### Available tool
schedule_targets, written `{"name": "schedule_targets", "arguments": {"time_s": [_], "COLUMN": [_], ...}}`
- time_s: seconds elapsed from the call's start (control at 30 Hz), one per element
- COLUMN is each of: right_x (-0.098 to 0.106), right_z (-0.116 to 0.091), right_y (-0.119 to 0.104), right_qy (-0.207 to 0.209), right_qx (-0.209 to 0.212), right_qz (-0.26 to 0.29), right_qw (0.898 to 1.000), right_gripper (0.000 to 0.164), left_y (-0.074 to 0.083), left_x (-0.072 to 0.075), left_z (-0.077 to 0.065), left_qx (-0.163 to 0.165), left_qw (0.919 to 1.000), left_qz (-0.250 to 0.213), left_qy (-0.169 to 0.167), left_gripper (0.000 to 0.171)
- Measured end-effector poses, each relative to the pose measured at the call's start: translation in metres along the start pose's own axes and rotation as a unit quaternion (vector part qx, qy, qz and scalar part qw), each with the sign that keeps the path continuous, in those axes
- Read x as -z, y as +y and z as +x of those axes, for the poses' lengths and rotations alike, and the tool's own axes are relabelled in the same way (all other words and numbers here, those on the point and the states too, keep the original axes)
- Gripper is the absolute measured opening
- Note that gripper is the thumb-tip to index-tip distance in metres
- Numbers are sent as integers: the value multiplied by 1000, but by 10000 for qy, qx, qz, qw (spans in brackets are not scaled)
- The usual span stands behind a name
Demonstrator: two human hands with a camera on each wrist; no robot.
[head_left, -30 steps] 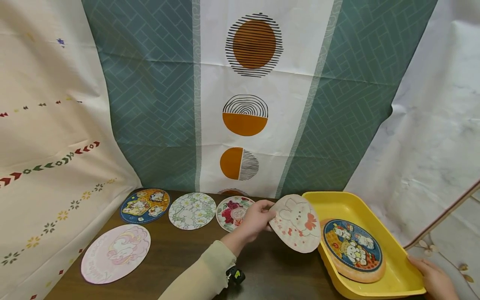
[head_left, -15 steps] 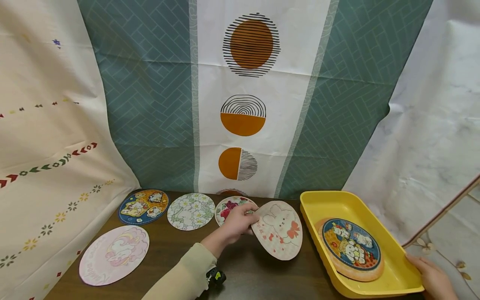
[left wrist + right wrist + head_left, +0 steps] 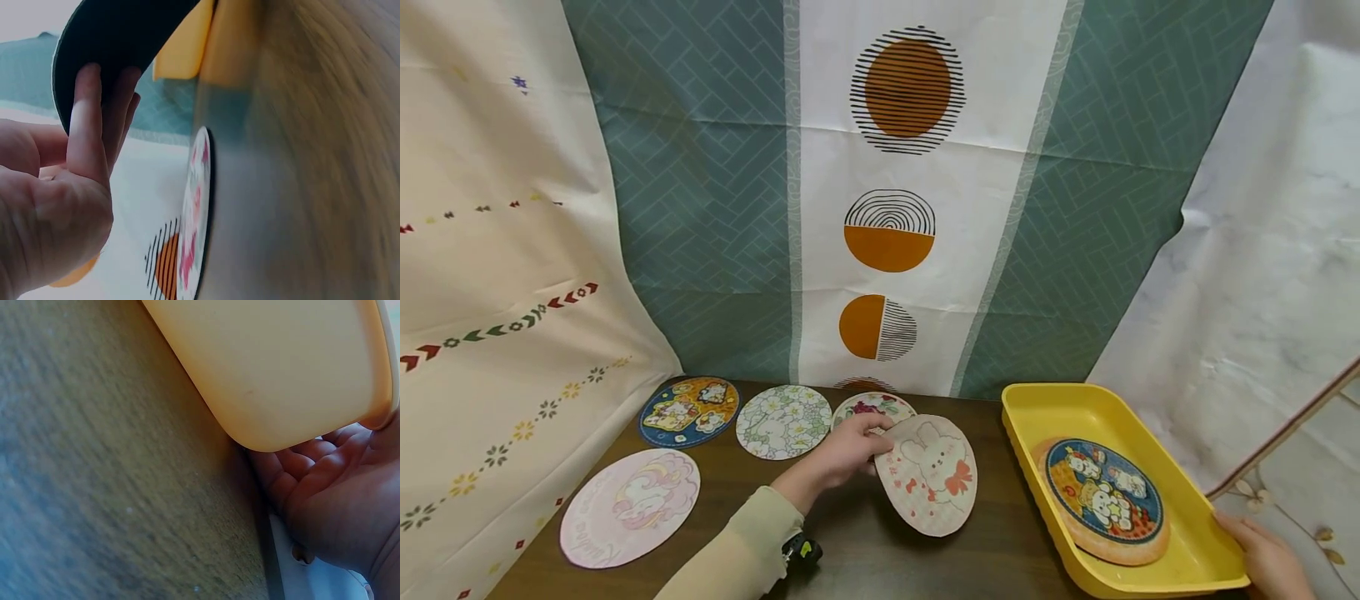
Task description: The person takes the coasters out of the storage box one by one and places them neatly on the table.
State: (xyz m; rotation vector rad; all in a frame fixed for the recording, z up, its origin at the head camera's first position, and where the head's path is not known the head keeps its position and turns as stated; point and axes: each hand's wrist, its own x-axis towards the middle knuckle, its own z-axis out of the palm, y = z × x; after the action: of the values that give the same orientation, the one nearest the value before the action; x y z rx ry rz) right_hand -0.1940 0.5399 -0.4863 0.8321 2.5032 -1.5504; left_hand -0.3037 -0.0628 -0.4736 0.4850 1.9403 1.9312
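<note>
My left hand (image 3: 846,454) pinches the left edge of a thin round mat (image 3: 931,479) printed with a white bunny and red bows. The mat is tilted above the table, and its plain black underside (image 3: 122,40) shows in the left wrist view. Partly behind this hand lies a rose-print round mat (image 3: 895,407). At the far right my right hand (image 3: 1270,557) grips the right side of a yellow plastic tray (image 3: 1202,554), its fingers (image 3: 297,464) against the outer wall. Inside the tray a blue bear-print mat (image 3: 1108,496) lies on a larger orange-brown round piece (image 3: 1123,550).
A white-flower round mat (image 3: 784,422) and a blue-and-orange cartoon mat (image 3: 690,412) lie along the back of the dark wooden table (image 3: 737,492). A pink unicorn mat (image 3: 628,510) is at the left. Patterned cloths hang at the back (image 3: 715,208) and both sides.
My left hand has carried the bunny mat leftward and slightly nearer, away from the tray. The right hand stays on the tray.
</note>
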Motion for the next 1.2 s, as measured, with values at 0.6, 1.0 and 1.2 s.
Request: {"name": "schedule_targets", "arguments": {"time_s": [0.6,1.0,1.2], "right_x": [-6,-10,-7], "right_z": [3,0,3], "right_y": [-3,-5,0], "right_qy": [-81,-86,-17], "right_qx": [-36,91,-27], "right_qz": [510,607,596], "right_qw": [9987,9981,9982], "right_gripper": [84,66,72], "left_y": [-9,-12,-12], "left_x": [57,98,116], "left_z": [-42,-69,-80], "left_qx": [421,807,988], "left_qw": [9974,9934,9900], "left_qz": [547,635,779], "left_qy": [-194,-507,-644], "left_gripper": [27,28,30]}}
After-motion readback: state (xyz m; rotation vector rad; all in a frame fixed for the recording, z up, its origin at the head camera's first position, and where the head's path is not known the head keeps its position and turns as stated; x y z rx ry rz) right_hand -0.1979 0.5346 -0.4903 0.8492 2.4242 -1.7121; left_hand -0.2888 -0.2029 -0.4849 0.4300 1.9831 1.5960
